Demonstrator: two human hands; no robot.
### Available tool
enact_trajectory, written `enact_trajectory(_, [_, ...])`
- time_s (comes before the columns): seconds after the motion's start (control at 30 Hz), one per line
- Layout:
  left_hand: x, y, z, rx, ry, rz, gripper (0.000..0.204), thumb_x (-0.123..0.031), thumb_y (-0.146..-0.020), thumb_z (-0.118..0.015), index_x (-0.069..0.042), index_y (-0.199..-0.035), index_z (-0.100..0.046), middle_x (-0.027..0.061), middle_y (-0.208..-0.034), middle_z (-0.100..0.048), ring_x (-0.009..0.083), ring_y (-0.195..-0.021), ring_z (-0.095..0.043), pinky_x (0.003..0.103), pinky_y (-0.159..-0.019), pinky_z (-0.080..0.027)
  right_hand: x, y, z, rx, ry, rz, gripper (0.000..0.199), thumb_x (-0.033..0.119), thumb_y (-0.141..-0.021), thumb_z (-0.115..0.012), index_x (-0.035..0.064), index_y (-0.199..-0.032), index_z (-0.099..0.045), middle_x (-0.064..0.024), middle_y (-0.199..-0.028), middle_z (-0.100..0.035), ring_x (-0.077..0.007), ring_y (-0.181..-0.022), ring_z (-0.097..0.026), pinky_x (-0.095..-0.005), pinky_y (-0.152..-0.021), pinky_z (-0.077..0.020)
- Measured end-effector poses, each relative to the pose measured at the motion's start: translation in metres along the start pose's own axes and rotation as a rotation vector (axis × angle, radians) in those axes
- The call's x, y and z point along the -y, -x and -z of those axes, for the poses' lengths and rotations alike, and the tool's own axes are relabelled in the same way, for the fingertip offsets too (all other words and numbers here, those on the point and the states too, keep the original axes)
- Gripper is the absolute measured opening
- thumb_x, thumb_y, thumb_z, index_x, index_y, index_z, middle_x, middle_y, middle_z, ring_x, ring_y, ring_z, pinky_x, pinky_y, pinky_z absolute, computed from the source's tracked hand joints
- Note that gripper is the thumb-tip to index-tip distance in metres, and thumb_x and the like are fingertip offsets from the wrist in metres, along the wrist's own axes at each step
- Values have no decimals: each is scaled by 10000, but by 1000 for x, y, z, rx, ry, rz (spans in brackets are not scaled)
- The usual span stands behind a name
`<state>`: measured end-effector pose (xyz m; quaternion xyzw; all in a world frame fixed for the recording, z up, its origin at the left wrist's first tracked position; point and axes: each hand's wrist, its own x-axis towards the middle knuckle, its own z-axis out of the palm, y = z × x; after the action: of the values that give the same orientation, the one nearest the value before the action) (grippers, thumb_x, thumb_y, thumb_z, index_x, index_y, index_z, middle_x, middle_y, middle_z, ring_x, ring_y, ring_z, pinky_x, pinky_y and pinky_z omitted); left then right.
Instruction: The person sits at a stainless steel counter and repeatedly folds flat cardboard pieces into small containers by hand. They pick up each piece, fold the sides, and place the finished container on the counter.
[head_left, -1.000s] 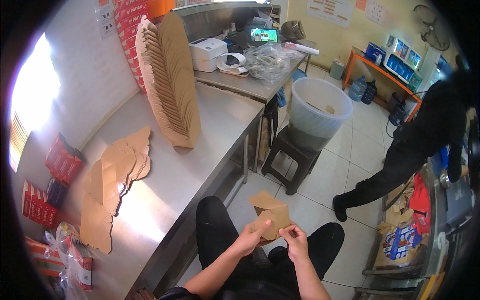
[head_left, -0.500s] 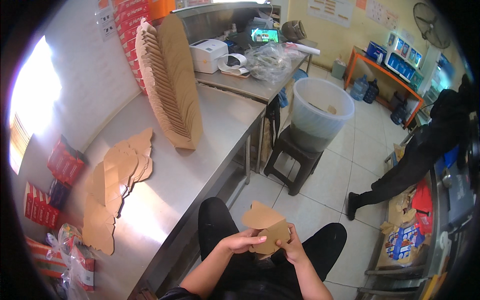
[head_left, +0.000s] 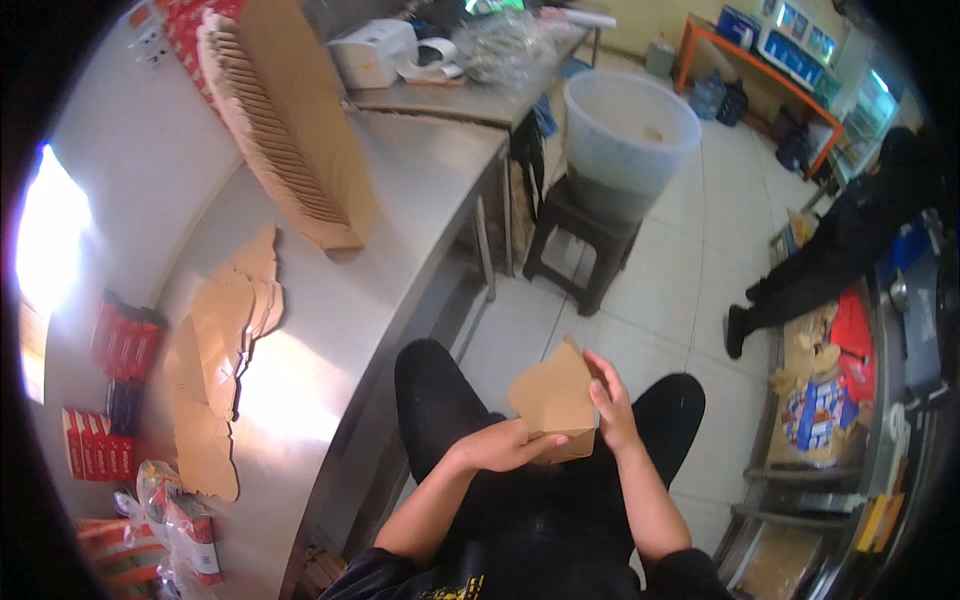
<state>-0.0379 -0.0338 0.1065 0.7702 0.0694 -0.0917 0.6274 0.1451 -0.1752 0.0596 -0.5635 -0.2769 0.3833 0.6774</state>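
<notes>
A small brown cardboard box [head_left: 556, 402], partly folded, is held over my lap between both hands. My left hand [head_left: 508, 445] is closed on its near left edge, with the thumb lying along the front. At the right side, my right hand [head_left: 613, 402] grips the wall with fingers up near the top corner. One rounded flap stands raised at the back. To my left, a fanned pile of flat cardboard blanks [head_left: 215, 345] lies on the steel table [head_left: 320, 290]. Behind it stands a long row of nested folded cardboard [head_left: 290, 130].
A translucent bin [head_left: 630, 140] stands on a dark stool [head_left: 585, 245] ahead. Red packs [head_left: 122, 340] line the wall side of the table. A white printer [head_left: 375, 52] sits farther back. Another person in dark clothes [head_left: 840, 250] stands at right beside a cluttered shelf [head_left: 815, 400].
The cardboard has gone from nearly flat to a box shape with raised walls. My right hand has moved up along its right side. The view has shifted, and the other person has changed stance.
</notes>
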Motion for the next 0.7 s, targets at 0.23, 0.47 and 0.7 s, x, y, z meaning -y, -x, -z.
enact_trajectory(0.23, [-15, 3, -12, -28, -253, -65, 319, -273, -1070, -585, -48, -1278, -674, 227, -1193, -704, 429, -1129, -646, 466, -973, -523, 46, -5, -1, 42, 252, 111, 403, 220, -916, -812, 10, -1250, -729, -99, -1227, -710, -200, -1127, -667, -356, -1012, -506])
enact_trajectory(0.47, [-1, 5, 4, 79, 158, -267, 574, -362, -1041, -652, -37, -1492, -508, 172, -1419, -616, 340, -1290, -604, 443, -1076, -481, 53, 5, -5, 87, 313, 201, 136, 131, -888, -823, 41, -991, -830, -67, -1177, -717, -232, -1106, -664, -381, -1018, -507])
enact_trajectory(0.7, [3, -4, 9, -413, 850, 194, 563, -323, -1092, -601, 19, -1516, -458, 147, -1438, -586, 193, -1274, -573, 360, -1055, -478, 55, 19, -30, 178, 673, 525, 154, 155, -828, -863, 84, -962, -841, -63, -1371, -657, -338, -1304, -572, -467, -1101, -468])
